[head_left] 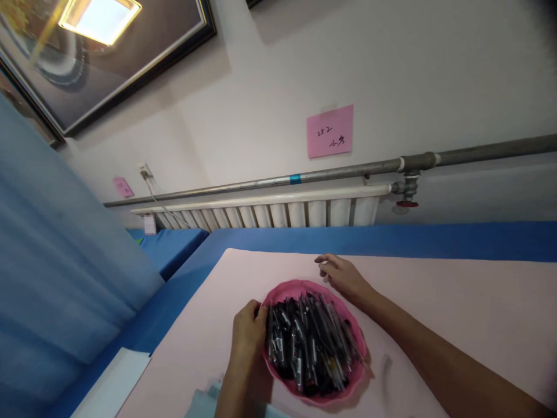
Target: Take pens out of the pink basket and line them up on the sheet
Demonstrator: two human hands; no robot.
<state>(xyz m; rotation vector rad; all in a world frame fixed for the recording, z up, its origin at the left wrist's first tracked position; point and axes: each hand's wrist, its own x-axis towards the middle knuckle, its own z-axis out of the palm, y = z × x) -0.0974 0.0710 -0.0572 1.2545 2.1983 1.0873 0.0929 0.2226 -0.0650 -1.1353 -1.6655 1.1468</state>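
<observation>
A round pink plastic basket [322, 400] with a wavy rim stands on a pale pink sheet. Heaped inside it are many black and clear pens [311, 342], lying at various angles. My left hand [250, 328] is closed at the basket's left rim, thumb near the edge; some of its fingers are hidden. Beyond the basket's far right side, my right hand [339, 273] hovers over or rests on the sheet, fingers apart and holding nothing. A small blurred translucent piece [386, 363] is to the right of the basket.
The pink sheet [435, 290] covers a blue padded surface [270, 238]. Light blue cloth [202, 403] shows by my left forearm. A white board or paper [113, 386] lies left, near a blue curtain [65, 244]. Behind run a radiator [278, 215] and a metal pipe [348, 172].
</observation>
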